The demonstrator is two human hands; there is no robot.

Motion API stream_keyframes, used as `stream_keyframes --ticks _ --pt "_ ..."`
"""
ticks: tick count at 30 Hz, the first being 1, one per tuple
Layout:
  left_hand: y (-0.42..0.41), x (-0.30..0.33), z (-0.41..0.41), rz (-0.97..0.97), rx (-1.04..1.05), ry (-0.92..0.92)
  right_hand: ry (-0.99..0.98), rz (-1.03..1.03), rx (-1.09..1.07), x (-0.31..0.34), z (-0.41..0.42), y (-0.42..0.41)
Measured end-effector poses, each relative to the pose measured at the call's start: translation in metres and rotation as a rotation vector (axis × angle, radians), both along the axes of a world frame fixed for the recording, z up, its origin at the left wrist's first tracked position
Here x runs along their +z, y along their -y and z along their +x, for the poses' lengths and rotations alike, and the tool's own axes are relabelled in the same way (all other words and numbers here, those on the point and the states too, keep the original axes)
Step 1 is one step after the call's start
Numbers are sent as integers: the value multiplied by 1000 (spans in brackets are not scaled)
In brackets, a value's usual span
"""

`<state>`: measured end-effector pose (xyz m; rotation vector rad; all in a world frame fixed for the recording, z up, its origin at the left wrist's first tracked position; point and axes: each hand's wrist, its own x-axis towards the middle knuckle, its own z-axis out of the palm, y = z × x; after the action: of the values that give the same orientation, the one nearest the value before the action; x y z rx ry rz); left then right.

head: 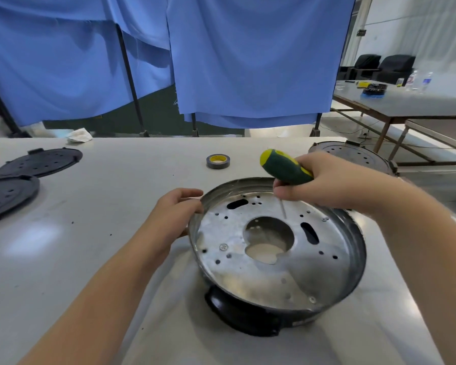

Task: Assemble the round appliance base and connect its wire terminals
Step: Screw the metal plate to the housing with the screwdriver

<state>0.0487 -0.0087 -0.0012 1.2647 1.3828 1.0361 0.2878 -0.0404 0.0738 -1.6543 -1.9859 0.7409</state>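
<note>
White counter [90, 246], near edge: round metal base [277, 248], tilted. Left hand [174, 214] fingers curled on its left rim. Right hand [327, 180] grips green-yellow screwdriver [284, 167], tip inside base. Beyond: tape roll [218, 161]; black covers [40, 162], far left.

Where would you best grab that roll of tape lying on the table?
The tape roll lies flat on the table, hole upward, with open space round it. Probably come straight down from above and pinch across its outer wall, or hook one finger inside the hole.
</note>
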Motion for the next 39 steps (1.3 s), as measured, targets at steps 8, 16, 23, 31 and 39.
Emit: stream_keyframes --ticks 8,16,23,31,39 --pt "4 -7 2 -63 -239 47 78 -54 241 -11 -38 12" --pt "0 -10 -4 -62 -352 99 70 36 261 -20 -56 20" --pt "-1 -11 -7 -95 -379 129 63 48 277 -23 -60 20" --pt "-4 -13 -7 -103 -378 146 120 42 316 -29 -63 20" --pt "-6 -16 -7 -101 -374 140 142 50 329 -33 -64 18"
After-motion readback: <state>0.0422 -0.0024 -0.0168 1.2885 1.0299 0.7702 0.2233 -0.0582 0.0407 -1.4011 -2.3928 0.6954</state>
